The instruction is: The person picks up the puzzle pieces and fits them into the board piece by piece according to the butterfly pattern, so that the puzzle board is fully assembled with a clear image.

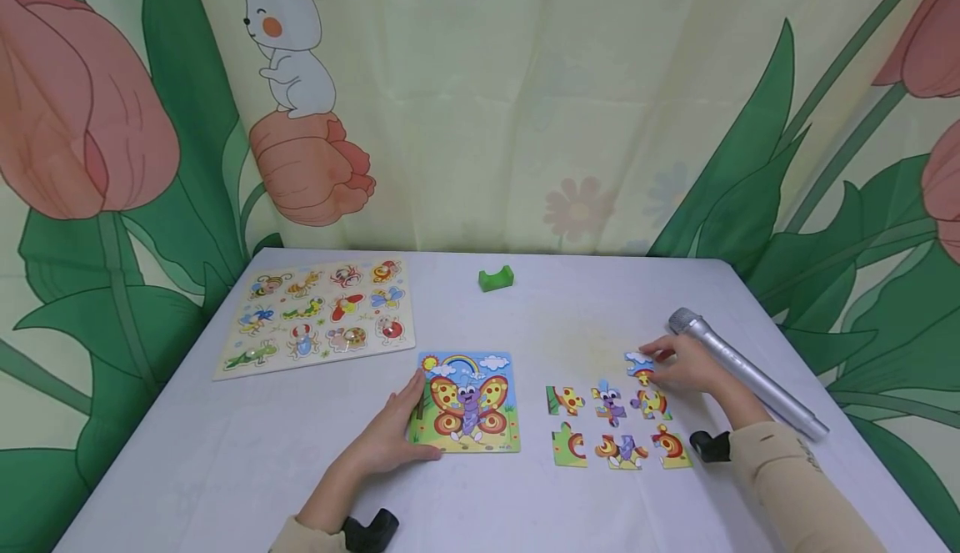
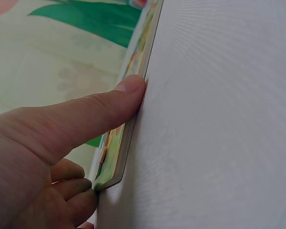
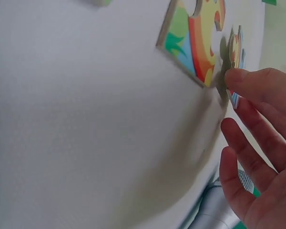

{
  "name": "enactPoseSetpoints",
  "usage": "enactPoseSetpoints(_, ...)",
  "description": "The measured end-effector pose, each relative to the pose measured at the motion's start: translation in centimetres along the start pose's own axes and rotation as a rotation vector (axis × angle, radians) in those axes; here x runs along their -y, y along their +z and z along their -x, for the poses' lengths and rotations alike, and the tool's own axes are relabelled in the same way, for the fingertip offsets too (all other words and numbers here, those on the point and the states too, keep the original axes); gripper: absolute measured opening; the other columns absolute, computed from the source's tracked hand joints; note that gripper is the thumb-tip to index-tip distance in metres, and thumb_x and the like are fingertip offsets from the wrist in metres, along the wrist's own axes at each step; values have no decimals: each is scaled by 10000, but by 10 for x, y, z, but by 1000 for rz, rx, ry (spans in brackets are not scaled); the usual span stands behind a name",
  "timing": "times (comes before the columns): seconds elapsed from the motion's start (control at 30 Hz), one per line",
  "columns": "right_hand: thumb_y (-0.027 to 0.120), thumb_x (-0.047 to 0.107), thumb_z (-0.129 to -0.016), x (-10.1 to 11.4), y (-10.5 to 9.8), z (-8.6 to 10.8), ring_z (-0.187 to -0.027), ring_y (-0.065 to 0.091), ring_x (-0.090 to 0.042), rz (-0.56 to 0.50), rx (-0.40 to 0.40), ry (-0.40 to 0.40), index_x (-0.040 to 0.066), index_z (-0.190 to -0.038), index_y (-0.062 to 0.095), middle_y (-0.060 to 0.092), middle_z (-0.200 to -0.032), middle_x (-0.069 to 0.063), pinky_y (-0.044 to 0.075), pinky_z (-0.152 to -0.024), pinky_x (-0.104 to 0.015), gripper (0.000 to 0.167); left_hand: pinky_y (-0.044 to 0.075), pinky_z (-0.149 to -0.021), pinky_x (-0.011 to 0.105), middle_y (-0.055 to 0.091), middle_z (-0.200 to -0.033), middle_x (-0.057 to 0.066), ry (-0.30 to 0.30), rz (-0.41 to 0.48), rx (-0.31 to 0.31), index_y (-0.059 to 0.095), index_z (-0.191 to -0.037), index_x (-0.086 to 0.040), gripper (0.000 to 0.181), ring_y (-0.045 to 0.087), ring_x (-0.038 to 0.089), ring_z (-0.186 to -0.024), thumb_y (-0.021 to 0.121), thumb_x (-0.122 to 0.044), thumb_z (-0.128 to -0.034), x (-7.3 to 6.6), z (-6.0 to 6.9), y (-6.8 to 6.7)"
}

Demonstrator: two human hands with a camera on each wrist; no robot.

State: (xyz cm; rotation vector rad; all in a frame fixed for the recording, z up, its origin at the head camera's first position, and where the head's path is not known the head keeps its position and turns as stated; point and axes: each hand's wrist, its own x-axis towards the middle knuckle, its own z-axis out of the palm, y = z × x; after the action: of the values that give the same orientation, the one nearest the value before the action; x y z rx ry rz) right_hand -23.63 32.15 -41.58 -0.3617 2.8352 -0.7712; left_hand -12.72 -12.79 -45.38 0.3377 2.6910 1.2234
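Observation:
A square butterfly puzzle board [image 1: 469,403] lies on the white table. My left hand [image 1: 393,429] holds its near left corner, thumb along the near edge and fingers by the left side. In the left wrist view the thumb [image 2: 109,107] presses the board's edge. My right hand [image 1: 686,363] pinches a puzzle piece [image 1: 640,367] with cloud and rainbow colours between thumb and fingers. In the right wrist view that piece [image 3: 236,62] seems slightly raised, with a shadow beside it. Several loose pieces lie in two rows nearer me, including a purple-bodied middle piece [image 1: 609,403] and a green-cornered piece [image 1: 570,444].
A silver microphone [image 1: 750,374] lies slanted beside my right forearm. An insect puzzle board [image 1: 318,315] is at the back left. Near the far edge sits a small green block [image 1: 496,279] with a curved top. A printed curtain [image 1: 480,103] hangs behind the table.

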Motion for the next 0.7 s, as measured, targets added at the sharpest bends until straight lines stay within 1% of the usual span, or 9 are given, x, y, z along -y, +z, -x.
enactPoseSetpoints(0.17, 759, 106, -718, 6, -1, -1, -928, 548, -305, 8, -16, -35, -24, -1115, 628, 621, -1034, -164, 494, -704, -358, 437, 86, -1097, 506, 155, -1505, 156, -1, 3, -2, 174, -1446, -1, 1056, 149, 340, -1363, 819, -283, -658, 0, 0, 0)
enactPoseSetpoints(0.4, 764, 128, -721, 25, -1, -4, -918, 562, -307, 6, -17, -132, -18, -1062, 651, 621, -1016, -147, 516, -725, -403, 388, 78, -1101, 497, 154, -1506, 153, -5, 5, 0, 168, -1449, -8, 1059, 145, 333, -1366, 819, -281, -659, 0, 0, 0)
enactPoseSetpoints(0.5, 764, 123, -722, 33, 2, -6, -905, 570, -279, 1, -20, -162, -11, -1046, 659, 622, -999, -114, 516, -736, -400, 366, 77, -1102, 496, 154, -1507, 149, -6, 8, 1, 168, -1450, -11, 1061, 144, 332, -1367, 819, -283, -659, 1, 0, 0)
enactPoseSetpoints(0.7, 769, 123, -714, 51, 12, -12, -882, 575, -265, -3, -25, -242, -4, -1045, 662, 615, -977, -83, 508, -710, -377, 370, 82, -1099, 503, 153, -1507, 152, -5, 2, 2, 171, -1449, -9, 1064, 147, 339, -1364, 819, -298, -656, 1, 0, 1)
